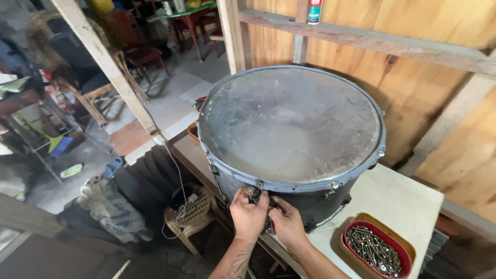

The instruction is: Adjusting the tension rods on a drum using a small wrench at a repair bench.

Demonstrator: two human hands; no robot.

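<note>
The drum [292, 129] sat in the middle of the frame on the pale worktop [398, 201], its scuffed head facing up. My left hand [249, 213] and right hand [287, 223] were both curled tight against a metal lug [254, 194] on the shell's near side, just under the rim; whether either actually gripped something small, I could not tell. The drum stood near the worktop's edge, so a hard pull might have slid it toward me. The red tray of screws [375, 251] at lower right could have been knocked off too.
</note>
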